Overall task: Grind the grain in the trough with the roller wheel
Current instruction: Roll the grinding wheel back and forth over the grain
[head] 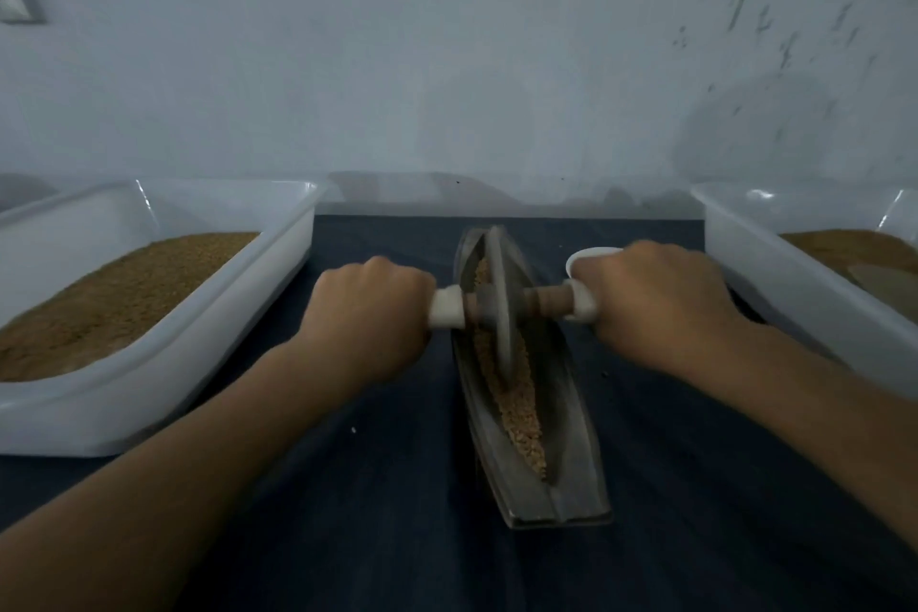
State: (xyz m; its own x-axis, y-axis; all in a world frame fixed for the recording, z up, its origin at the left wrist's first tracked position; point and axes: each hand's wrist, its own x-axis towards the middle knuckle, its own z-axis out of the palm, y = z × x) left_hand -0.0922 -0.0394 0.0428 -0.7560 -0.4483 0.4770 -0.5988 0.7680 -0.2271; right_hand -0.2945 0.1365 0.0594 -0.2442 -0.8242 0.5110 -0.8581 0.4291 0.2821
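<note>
We've got both hands on the wheel's axle: left hand (367, 308) curled round the white grip (445, 308) at 9 o'clock of the wheel (499, 303), right hand (650, 298) curled round the matching grip at 3; the wheel stands on edge in the trough (561, 437), in the half twd 12; the grain (521, 417) lies along the groove, a bit showing at 12 of the wheel, most of it btwn the wheel and the 6 o'clock end, and it looks coarse to us, so we judge plenty of rolling is left; to do it well we'd press down evenly w/ both hands and hold the axle level, so the wheel stays upright and doesn't ride up a side wall; next stroke prob. twd 6, through the heap, then back to 12, long and steady; stop short of each tip or grain spills onto the dark cloth (397, 537); nothing pins the trough, so force goes down, not sideways, else it may skid; a small white bowl (591, 256) sits just beyond the right hand at 1 o'clock, so mind the knuckles; white trays of brown meal flank us, one at 9 (278, 263), one at 3 (795, 293).
</note>
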